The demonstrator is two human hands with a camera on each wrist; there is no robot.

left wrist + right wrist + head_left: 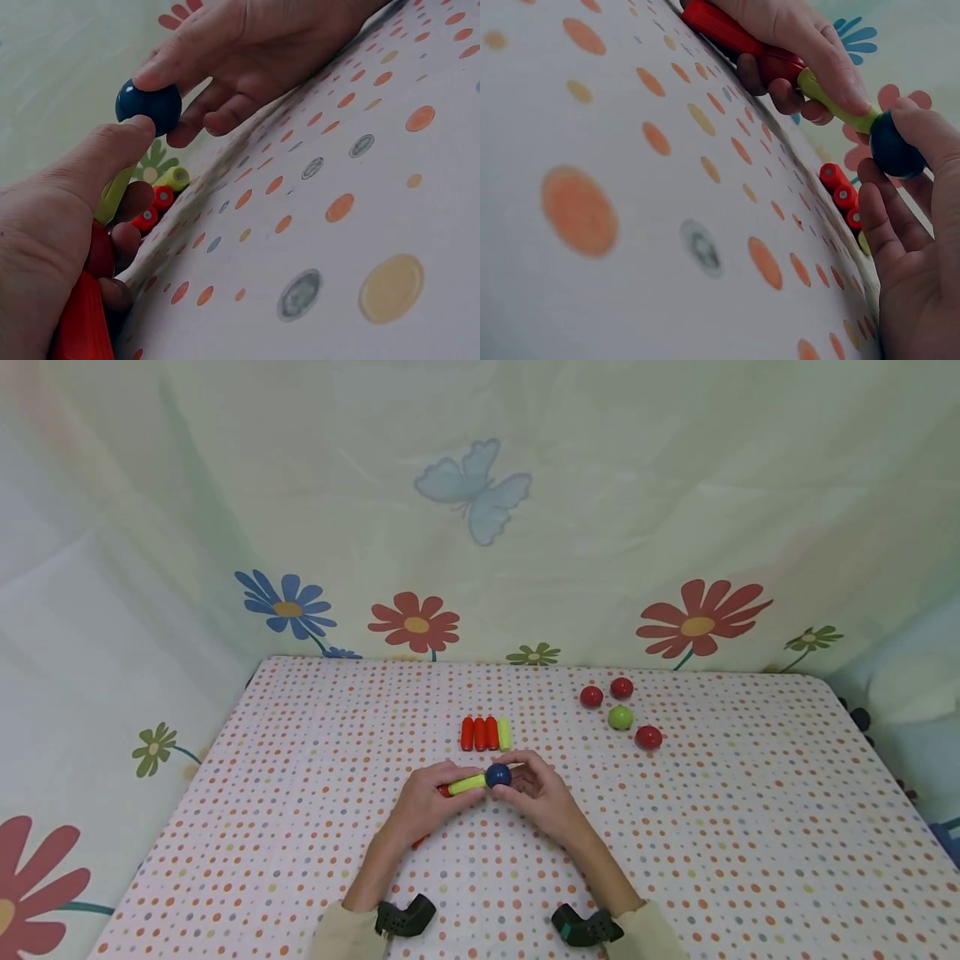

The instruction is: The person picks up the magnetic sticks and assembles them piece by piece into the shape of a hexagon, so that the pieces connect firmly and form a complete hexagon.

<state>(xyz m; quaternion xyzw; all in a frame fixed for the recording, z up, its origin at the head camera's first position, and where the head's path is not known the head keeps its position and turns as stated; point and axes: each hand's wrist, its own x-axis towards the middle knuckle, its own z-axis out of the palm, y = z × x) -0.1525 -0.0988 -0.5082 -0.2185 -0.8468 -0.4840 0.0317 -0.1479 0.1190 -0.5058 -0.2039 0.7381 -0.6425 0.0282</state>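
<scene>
- Left grip [426, 795]: grasping, fingers curling round the yellow-green stick [467, 785], thumb lying along it toward the ball end.
- Right grip [546, 793]: grasping, thumb and fingers pinching the blue ball [498, 776].
- Blue ball is sitting between both hands, touching the far end of the yellow-green stick; cannot tell if it is fully seated.
- Red ball [100, 251] is resting in the left palm, at the other end of the yellow-green stick.
- Red stick [720, 26] is extending past the red ball, toward the left wrist; mostly hiding under the hand in the head view.
- All four pieces are forming one chain: red stick, red ball, yellow-green stick, blue ball.
- Both hands are holding the chain above the counter [750, 827], which is wearing a dotted cloth.
- Just beyond the hands, three red sticks [479, 733] are lying side by side, a second yellow-green stick [505, 734] lying next to them on the right.
- Farther right, three loose red balls [648, 737] are clustering round a green ball [620, 718], all standing apart.
- Dark wrist devices [405, 917] are showing at both light sleeves [645, 935].
- Behind, a pale backdrop [675, 468] is hanging, showing flowers and a blue butterfly [474, 489].
</scene>
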